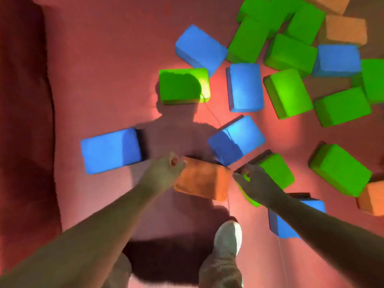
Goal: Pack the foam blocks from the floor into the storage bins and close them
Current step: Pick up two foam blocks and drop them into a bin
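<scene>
1. A person bends over a red floor [99, 59] strewn with foam blocks, both bare arms reaching down.
2. The left grip [162, 173] curls round the left end of an orange foam block [203, 180], which sits just ahead of the person's feet. The blur hides whether the block is lifted or resting on the floor.
3. The right grip [257, 183] pinches the near corner of a green foam block [276, 171]. This block lies just right of the orange one, their corners close together.
4. A blue block [110, 150] lies left of the left grip, and a tilted blue block [236, 140] sits just behind the orange one.
5. Another blue block [278, 225] is partly hidden under the right forearm.
6. A lone green block [184, 86] lies farther out, partly in the person's shadow.
7. A loose heap of blocks [291, 53] in green, blue and orange fills the upper right.
8. A white shoe [228, 238] stands on the floor, nearer the camera than the orange block.
</scene>
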`<action>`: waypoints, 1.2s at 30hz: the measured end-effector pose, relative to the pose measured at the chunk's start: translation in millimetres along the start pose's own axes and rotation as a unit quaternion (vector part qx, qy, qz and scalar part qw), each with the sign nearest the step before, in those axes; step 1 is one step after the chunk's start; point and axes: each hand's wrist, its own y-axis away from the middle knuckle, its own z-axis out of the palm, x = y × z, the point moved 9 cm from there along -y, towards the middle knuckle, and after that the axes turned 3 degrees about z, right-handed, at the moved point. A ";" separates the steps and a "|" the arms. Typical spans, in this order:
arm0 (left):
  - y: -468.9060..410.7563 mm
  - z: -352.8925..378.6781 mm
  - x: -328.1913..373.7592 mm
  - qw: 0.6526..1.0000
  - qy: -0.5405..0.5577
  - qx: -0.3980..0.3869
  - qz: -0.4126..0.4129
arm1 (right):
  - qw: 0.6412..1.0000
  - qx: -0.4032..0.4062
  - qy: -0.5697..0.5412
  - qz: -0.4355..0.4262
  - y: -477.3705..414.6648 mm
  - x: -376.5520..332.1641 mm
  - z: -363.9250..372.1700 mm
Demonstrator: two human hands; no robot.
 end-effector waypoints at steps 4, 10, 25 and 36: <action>-38.9 54.6 -50.2 0.999 -0.010 -0.036 -0.037 | 0.997 -0.038 -0.001 0.063 -32.1 31.4 63.3; -67.8 106.3 -89.2 0.996 -0.001 -0.044 -0.077 | 0.988 -0.069 -0.057 0.128 -79.1 56.3 132.9; -89.3 105.9 -134.9 0.963 0.203 0.032 -0.176 | 0.881 -0.095 -0.424 0.187 -96.6 35.7 154.7; -96.8 -94.8 -247.2 0.926 0.064 0.269 -0.258 | 0.961 0.123 -0.248 -0.027 -139.9 -165.3 41.5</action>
